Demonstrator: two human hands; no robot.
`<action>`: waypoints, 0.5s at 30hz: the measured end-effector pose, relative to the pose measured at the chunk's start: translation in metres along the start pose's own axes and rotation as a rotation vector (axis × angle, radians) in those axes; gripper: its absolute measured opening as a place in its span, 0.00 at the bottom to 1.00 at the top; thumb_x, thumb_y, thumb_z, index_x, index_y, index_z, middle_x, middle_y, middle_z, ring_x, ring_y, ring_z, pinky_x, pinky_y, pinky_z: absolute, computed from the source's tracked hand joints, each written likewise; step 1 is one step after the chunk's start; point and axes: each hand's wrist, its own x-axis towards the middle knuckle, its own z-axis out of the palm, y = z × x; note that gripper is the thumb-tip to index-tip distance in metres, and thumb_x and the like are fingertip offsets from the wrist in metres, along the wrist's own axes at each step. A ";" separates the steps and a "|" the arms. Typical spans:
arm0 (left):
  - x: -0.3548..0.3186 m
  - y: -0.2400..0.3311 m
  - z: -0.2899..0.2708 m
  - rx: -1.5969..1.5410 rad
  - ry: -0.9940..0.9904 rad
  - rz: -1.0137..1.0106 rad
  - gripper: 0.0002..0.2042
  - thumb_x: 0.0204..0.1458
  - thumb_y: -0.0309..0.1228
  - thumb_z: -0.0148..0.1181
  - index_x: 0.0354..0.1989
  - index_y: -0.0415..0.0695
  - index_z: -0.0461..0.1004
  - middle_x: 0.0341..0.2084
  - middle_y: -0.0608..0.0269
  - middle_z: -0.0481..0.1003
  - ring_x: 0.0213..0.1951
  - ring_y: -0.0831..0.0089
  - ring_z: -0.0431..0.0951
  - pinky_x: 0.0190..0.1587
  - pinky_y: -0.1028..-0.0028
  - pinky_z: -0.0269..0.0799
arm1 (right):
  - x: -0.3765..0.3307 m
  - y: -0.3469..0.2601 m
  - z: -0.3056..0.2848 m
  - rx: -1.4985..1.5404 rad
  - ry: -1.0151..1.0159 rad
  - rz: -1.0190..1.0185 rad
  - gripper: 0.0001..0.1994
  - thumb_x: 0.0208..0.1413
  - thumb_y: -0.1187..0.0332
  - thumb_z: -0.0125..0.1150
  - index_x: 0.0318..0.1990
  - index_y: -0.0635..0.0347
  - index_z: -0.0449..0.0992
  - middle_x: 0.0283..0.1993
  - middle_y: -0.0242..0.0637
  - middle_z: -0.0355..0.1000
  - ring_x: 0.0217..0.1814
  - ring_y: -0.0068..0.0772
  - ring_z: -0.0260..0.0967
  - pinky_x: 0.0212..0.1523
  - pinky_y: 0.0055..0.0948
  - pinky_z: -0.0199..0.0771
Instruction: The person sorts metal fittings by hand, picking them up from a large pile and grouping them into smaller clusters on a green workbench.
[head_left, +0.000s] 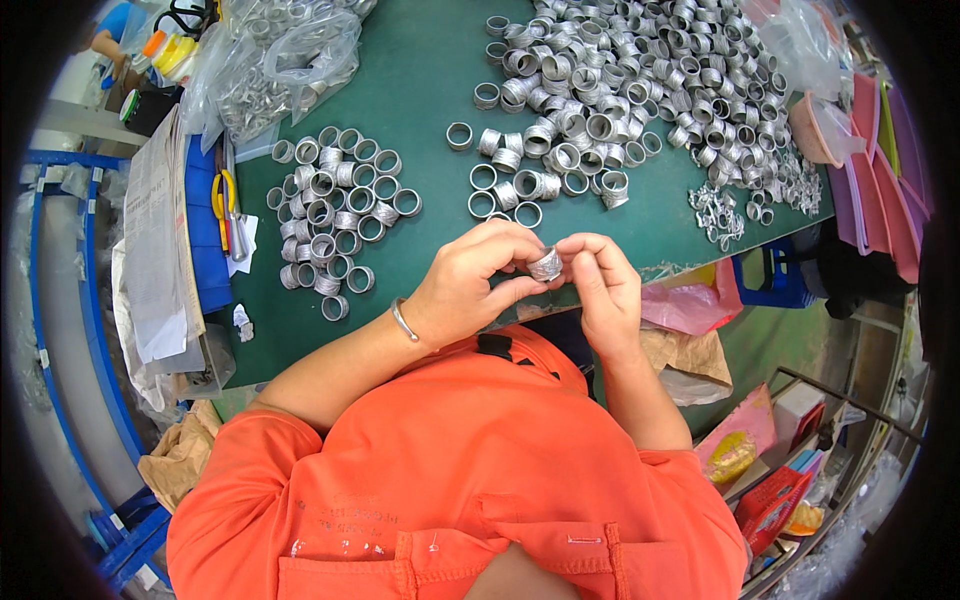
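Note:
A short silvery metal ring with a ridged outside [545, 265] is pinched between the thumb and fingers of my left hand [468, 280], close in front of my body at the table's near edge. My right hand [606, 292] is at the ring's right side, its thumb and fingertips drawn together. Whatever those fingertips hold, if anything, is too small to tell. Beyond my hands lies a large heap of similar rings [600, 127], with a few loose ones nearer me. To the left is a smaller cluster of rings [322, 212].
Small wire-like metal pieces [715, 217] lie at the right of the green table [420, 100]. Clear plastic bags of metal parts [290, 65] stand far left. Yellow-handled pliers [222, 200] rest on a blue tray [205, 235]. Pink bins [870, 190] stand right.

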 end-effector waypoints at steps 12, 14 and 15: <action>0.003 -0.003 -0.013 0.159 0.071 0.030 0.11 0.43 0.17 0.64 0.36 0.40 0.76 0.39 0.60 0.75 0.35 0.76 0.75 0.31 0.80 0.70 | -0.066 0.034 -0.178 -0.818 0.958 -0.139 0.13 0.55 0.75 0.58 0.48 0.64 0.69 0.48 0.38 0.65 0.46 0.27 0.66 0.45 0.26 0.70; 0.005 -0.004 -0.011 0.155 0.064 0.030 0.10 0.43 0.17 0.64 0.35 0.40 0.75 0.39 0.60 0.75 0.34 0.76 0.75 0.31 0.80 0.70 | -0.063 0.033 -0.179 -1.102 0.948 -0.257 0.14 0.55 0.75 0.58 0.49 0.63 0.70 0.49 0.40 0.65 0.47 0.31 0.66 0.47 0.29 0.69; 0.005 -0.003 -0.011 0.154 0.060 0.026 0.10 0.43 0.16 0.64 0.35 0.40 0.75 0.39 0.60 0.75 0.33 0.77 0.75 0.31 0.80 0.70 | -0.054 0.026 -0.167 -1.239 0.932 -0.318 0.14 0.55 0.75 0.58 0.49 0.63 0.71 0.50 0.41 0.64 0.48 0.33 0.65 0.49 0.30 0.68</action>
